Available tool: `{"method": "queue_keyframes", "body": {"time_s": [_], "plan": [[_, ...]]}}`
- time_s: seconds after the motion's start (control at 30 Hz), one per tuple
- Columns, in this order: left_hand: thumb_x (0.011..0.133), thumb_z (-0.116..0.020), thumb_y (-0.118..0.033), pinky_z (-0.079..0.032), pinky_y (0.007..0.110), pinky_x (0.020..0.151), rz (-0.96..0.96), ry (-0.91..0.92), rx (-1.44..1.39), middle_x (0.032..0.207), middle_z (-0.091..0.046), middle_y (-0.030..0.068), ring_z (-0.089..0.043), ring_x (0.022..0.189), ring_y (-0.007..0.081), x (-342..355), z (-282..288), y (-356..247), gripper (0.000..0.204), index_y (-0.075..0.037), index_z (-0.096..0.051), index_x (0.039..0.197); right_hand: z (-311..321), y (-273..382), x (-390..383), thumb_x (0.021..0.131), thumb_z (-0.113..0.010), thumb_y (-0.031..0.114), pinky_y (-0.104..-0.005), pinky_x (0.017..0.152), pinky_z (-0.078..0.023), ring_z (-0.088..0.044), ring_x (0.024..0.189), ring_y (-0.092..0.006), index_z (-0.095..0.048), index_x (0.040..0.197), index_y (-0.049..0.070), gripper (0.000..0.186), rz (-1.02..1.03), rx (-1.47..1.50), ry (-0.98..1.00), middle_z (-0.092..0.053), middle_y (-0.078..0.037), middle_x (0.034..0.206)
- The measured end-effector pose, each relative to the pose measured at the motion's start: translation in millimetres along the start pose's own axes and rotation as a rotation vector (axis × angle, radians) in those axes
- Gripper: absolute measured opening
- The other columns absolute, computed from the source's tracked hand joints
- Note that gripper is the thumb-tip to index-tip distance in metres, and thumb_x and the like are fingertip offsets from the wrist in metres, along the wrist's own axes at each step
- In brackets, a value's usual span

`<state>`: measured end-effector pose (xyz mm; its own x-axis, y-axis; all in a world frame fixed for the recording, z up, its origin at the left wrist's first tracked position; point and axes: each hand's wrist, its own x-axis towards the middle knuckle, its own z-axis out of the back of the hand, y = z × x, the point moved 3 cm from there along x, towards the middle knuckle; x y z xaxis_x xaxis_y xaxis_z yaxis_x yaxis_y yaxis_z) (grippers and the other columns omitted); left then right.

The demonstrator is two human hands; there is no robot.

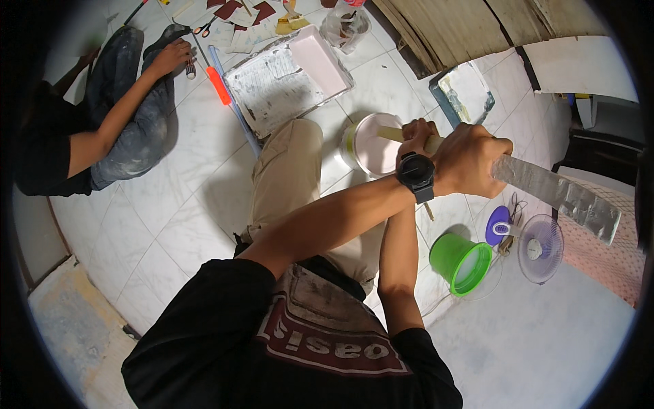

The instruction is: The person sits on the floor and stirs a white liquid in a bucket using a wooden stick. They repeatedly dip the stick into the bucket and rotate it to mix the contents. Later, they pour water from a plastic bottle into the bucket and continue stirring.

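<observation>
Both my forearms cross in front of me, the left over the right. My left hand, with a black watch on its wrist, is closed around a long flat stick. The stick's near end looks wrapped in silvery, wrinkled film or tape and points to the right. Farther along the pale yellowish shaft, my right hand is also closed on it, partly hidden by the left wrist. The stick's far end reaches over the mouth of a white bucket with pale pinkish paint inside.
A large paint tray lies beside my leg, near an orange-handled tool, brushes and scissors. A co-worker sits at left. A smaller tray, green bucket and purple fan stand at right.
</observation>
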<state>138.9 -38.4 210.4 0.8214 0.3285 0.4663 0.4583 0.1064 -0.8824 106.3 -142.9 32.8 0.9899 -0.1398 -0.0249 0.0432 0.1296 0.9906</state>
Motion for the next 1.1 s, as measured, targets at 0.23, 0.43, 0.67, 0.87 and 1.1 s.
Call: {"method": "queue_keyframes", "body": {"time_s": [0.23, 0.43, 0.67, 0.87, 1.1], "plan": [[0.061, -0.073, -0.015, -0.053, 0.043, 0.058, 0.119, 0.036, -0.062, 0.060, -0.062, 0.0207, -0.065, 0.059, 0.0407, -31.1, -39.2, -6.2, 0.021, 0.001, -0.068, 0.073, 41.9, 20.8, -4.4, 0.094, -0.070, 0.020, -0.0318, 0.073, -0.053, -0.062, 0.080, -0.0163, -0.068, 0.102, 0.001, 0.021, 0.006, -0.023, -0.043, -0.068, -0.005, 0.094], [0.061, -0.074, -0.016, -0.053, 0.043, 0.059, 0.066, 0.228, -0.114, 0.060, -0.063, 0.0210, -0.066, 0.059, 0.0406, -5.9, -25.7, -63.3, 0.022, 0.001, -0.068, 0.073, 59.9, 17.0, -34.4, 0.094, -0.070, 0.020, -0.0317, 0.073, -0.053, -0.062, 0.081, -0.0162, -0.068, 0.103, 0.001, 0.021, -0.024, -0.015, -0.030, -0.068, -0.005, 0.095], [0.065, -0.072, -0.013, -0.050, 0.042, 0.054, -0.137, 0.088, -0.070, 0.059, -0.060, 0.0200, -0.065, 0.058, 0.0395, 20.4, -13.3, -35.7, 0.016, -0.001, -0.063, 0.070, 11.6, 1.0, 1.6, 0.095, -0.070, 0.020, -0.0315, 0.074, -0.053, -0.062, 0.081, -0.0161, -0.068, 0.104, 0.001, 0.021, 0.018, 0.003, -0.041, -0.068, -0.005, 0.095], [0.064, -0.072, -0.014, -0.051, 0.043, 0.055, 0.118, -0.111, -0.014, 0.060, -0.060, 0.0199, -0.065, 0.059, 0.0404, -22.6, -43.0, 33.3, 0.017, -0.001, -0.064, 0.070, 25.1, 16.2, 15.7, 0.095, -0.069, 0.020, -0.0314, 0.074, -0.053, -0.062, 0.082, -0.0161, -0.068, 0.104, 0.001, 0.021, 0.028, -0.002, -0.032, -0.068, -0.005, 0.095], [0.064, -0.072, -0.015, -0.051, 0.043, 0.055, 0.209, -0.017, -0.082, 0.060, -0.061, 0.0198, -0.064, 0.059, 0.0414, -53.5, -53.9, -4.8, 0.018, -0.001, -0.064, 0.071, 60.0, 14.1, -30.2, 0.095, -0.069, 0.020, -0.0312, 0.075, -0.053, -0.062, 0.082, -0.0160, -0.068, 0.105, 0.001, 0.021, -0.022, -0.002, -0.052, -0.068, -0.005, 0.096]]}}
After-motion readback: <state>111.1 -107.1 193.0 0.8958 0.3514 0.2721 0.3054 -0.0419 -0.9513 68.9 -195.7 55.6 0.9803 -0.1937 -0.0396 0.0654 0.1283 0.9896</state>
